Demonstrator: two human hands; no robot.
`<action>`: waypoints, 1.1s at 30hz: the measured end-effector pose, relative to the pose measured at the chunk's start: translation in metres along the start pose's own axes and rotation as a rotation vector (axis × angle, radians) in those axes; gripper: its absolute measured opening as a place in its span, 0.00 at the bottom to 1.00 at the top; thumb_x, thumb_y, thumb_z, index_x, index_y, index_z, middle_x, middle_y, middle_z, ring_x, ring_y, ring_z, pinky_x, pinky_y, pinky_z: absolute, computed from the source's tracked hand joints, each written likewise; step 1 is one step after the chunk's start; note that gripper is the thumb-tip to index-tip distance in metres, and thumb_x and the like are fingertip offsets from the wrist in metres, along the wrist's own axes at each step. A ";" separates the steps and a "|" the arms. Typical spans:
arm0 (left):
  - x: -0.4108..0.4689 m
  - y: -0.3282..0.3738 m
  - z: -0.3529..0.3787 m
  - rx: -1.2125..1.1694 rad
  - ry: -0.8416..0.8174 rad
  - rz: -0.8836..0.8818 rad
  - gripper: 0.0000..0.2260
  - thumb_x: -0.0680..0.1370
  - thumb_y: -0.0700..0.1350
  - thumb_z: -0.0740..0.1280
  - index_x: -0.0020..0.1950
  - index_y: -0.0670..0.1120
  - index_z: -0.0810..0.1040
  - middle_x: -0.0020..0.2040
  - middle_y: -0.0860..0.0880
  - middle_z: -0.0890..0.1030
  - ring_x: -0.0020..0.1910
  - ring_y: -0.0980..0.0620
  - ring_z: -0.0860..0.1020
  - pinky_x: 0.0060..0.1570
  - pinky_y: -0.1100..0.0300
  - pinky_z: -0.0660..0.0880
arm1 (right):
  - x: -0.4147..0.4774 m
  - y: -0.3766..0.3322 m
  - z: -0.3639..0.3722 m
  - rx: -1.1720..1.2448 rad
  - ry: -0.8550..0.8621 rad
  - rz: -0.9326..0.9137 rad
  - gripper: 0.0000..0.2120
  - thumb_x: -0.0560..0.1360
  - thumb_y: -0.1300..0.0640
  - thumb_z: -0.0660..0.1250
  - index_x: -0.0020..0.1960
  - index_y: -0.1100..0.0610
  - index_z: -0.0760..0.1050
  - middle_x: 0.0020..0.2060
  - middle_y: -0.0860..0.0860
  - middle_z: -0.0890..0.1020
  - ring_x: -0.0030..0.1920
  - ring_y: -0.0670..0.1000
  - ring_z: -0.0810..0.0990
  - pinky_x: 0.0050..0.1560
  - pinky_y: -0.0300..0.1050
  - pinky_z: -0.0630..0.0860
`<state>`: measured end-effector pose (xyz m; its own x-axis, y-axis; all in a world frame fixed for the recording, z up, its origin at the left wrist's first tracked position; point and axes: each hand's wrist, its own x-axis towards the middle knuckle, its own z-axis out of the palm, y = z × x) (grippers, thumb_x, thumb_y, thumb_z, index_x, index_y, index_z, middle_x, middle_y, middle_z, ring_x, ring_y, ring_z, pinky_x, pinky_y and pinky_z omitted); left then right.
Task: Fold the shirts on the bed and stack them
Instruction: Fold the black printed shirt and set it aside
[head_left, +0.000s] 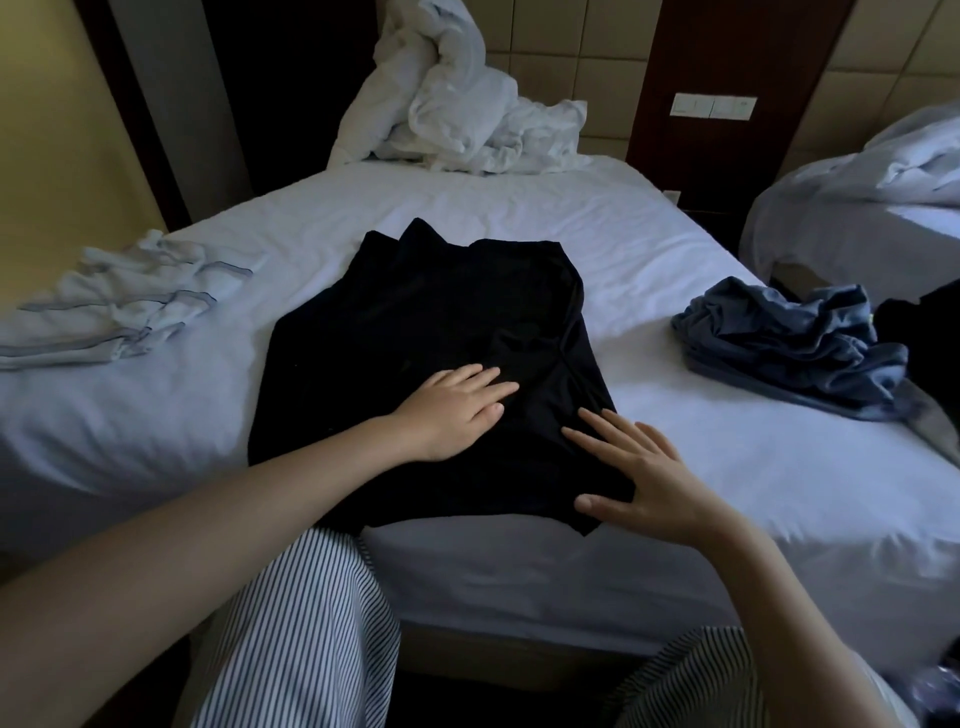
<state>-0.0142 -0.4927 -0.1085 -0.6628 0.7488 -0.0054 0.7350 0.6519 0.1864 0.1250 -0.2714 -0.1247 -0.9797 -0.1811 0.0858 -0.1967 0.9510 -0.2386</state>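
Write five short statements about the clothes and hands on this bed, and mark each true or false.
1. The left hand and right hand rest open on the black shirt. True.
2. The blue garment is neatly folded. False: it lies crumpled near the right edge of the bed.
3. The white garment lies left of the black shirt. True.
4. The duvet covers the black shirt. False: it is heaped at the head of the bed, apart from it.
5. A folded stack sits on the black shirt. False: only the hands are on it.
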 end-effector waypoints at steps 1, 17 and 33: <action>-0.005 -0.001 -0.002 -0.010 -0.014 0.009 0.20 0.83 0.53 0.47 0.76 0.58 0.53 0.78 0.53 0.51 0.77 0.55 0.45 0.74 0.56 0.42 | -0.002 0.000 0.000 0.002 0.000 -0.008 0.42 0.56 0.16 0.40 0.67 0.31 0.44 0.69 0.32 0.41 0.71 0.37 0.37 0.69 0.36 0.36; -0.166 -0.127 0.006 0.383 0.243 0.193 0.34 0.73 0.61 0.60 0.76 0.61 0.48 0.73 0.52 0.65 0.75 0.60 0.49 0.68 0.56 0.51 | -0.032 0.000 0.017 -0.195 0.288 -0.091 0.27 0.75 0.35 0.51 0.72 0.42 0.57 0.70 0.48 0.62 0.69 0.52 0.60 0.63 0.57 0.61; -0.145 -0.088 -0.023 -0.425 0.324 -0.148 0.15 0.78 0.33 0.61 0.63 0.40 0.77 0.59 0.45 0.79 0.62 0.49 0.75 0.57 0.68 0.65 | -0.027 -0.019 0.011 0.150 0.218 0.095 0.18 0.79 0.51 0.57 0.66 0.54 0.73 0.70 0.47 0.66 0.71 0.51 0.62 0.68 0.50 0.58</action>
<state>0.0142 -0.6611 -0.1013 -0.8143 0.5335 0.2286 0.5524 0.5915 0.5874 0.1546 -0.2879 -0.1333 -0.9658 -0.0188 0.2588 -0.1234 0.9107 -0.3943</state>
